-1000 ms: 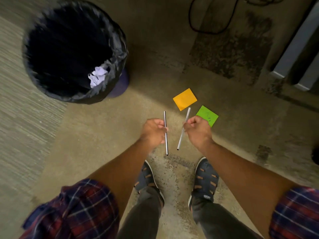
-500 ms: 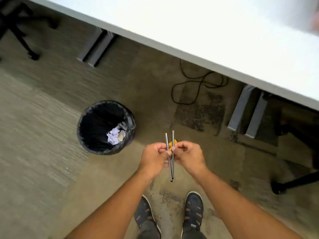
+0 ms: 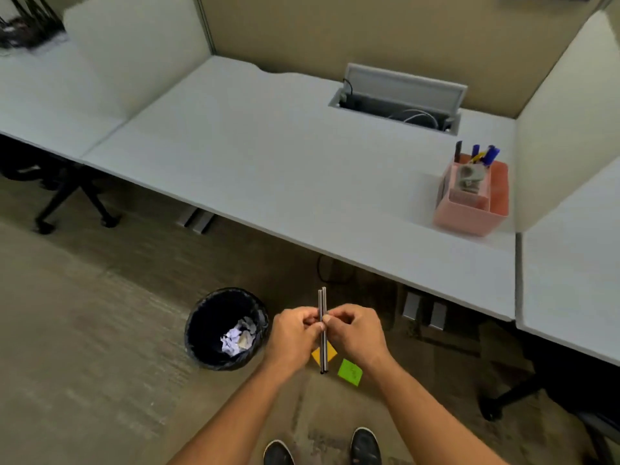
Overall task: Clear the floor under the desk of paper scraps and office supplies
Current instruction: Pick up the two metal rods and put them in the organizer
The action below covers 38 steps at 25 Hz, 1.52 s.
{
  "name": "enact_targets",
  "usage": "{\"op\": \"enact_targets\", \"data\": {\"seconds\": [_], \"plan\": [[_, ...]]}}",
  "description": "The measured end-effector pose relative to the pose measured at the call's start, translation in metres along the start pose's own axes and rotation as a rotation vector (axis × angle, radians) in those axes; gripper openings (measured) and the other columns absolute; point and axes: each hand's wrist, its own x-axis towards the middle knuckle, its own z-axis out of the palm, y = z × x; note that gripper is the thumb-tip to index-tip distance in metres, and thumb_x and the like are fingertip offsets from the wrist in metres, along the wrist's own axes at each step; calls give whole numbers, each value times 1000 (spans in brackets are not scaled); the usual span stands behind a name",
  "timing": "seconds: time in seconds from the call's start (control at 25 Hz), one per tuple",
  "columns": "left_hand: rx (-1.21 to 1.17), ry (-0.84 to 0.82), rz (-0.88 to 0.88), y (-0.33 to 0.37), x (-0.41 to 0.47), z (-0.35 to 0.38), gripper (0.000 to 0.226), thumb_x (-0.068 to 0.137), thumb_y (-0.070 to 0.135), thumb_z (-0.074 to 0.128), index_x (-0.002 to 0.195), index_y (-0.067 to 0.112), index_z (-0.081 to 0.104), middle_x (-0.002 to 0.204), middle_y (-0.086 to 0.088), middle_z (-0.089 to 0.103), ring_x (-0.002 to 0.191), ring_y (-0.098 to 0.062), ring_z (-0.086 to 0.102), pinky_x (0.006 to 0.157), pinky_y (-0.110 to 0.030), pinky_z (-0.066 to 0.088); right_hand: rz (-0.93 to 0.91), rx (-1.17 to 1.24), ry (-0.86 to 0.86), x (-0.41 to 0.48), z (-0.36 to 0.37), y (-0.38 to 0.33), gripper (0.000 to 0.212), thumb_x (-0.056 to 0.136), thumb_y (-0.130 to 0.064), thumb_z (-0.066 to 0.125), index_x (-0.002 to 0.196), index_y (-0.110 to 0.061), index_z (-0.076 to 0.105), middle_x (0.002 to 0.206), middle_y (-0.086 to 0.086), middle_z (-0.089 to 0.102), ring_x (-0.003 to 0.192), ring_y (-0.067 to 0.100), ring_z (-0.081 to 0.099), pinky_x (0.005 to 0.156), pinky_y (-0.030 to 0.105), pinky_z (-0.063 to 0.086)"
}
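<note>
Cubicle floor before grey desk (image 3: 268, 182), left hand (image 3: 295, 333) and right hand (image 3: 355, 332) closed together around two pens (image 3: 323, 330), upright between fingertips, sticky notes (image 3: 350, 372) below knuckles.

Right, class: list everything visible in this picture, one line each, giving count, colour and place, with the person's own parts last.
Thin metal-grey pens: two, held together upright between both hands.
Orange square sticky note: one, floor, partly behind pens.
Green square sticky note: one, floor, right of orange.
Black-lined round bin: one, floor, crumpled white paper inside.
Pink plastic desk organiser: one, desk's right side, holding blue pens.
White desk: one, ahead.
Black shoes: two, bottom edge.
Left hand, right hand: gripping pens.
</note>
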Motion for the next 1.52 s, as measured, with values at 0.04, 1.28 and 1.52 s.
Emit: {"op": "enact_targets", "data": {"seconds": [0.04, 1.28, 1.52], "plan": [[26, 7, 29, 13, -5, -9, 13, 86, 13, 74, 94, 20, 82, 77, 3, 78, 73, -13, 74, 65, -31, 58, -11, -8, 18, -9, -6, -15, 5, 86, -27, 79, 82, -27, 81, 76, -10, 77, 72, 5, 72, 64, 23, 55], [79, -238, 247, 265, 185, 114, 23, 93, 29, 77, 116, 28, 78, 99, 20, 74, 92, 1, 72, 91, -17, 59, -147, 149, 259, 126, -303, -76, 11, 97, -27, 69, 90, -26, 78, 88, -10, 76, 87, 10, 72, 81, 28, 61], [85, -115, 131, 286, 250, 145, 24, 93, 28, 76, 117, 23, 76, 104, 13, 75, 96, 3, 68, 77, -4, 45, -162, 121, 468, 201, -404, -78, 10, 97, -25, 68, 94, -23, 78, 85, -8, 78, 83, 15, 75, 74, 32, 62]]}}
